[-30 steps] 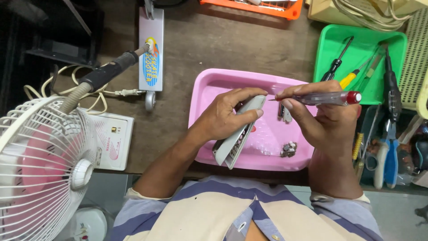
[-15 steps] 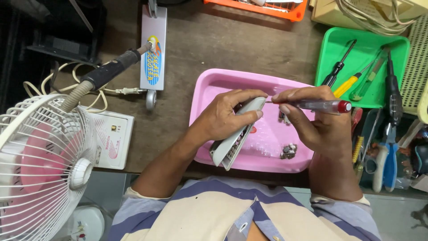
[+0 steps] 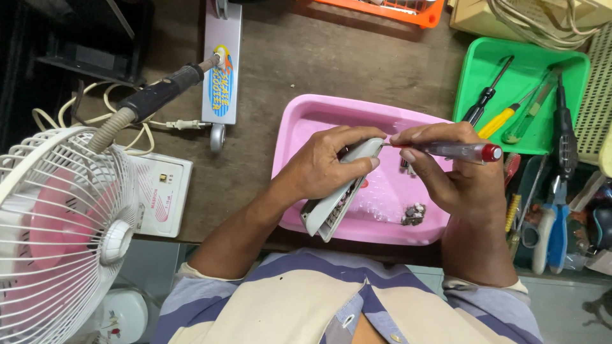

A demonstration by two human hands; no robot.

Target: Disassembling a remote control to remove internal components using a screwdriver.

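Remote [image 3: 338, 200]: grey, slim, button face turned down-right, gripped in left hand [image 3: 325, 167] over pink tray [image 3: 299, 159] at counter's near edge. Right hand [image 3: 456, 175] pinches red-capped screwdriver [image 3: 446, 151], tip at remote's top end. Best practice, judged: hold tip square, brace remote firmly, work above tray.

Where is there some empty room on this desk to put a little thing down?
Bare wood shows between the toy scooter and the pink tray, and up toward the orange basket. The pink tray's far strip is mostly bare too. It is crowded at the green tray of screwdrivers and among the pliers.
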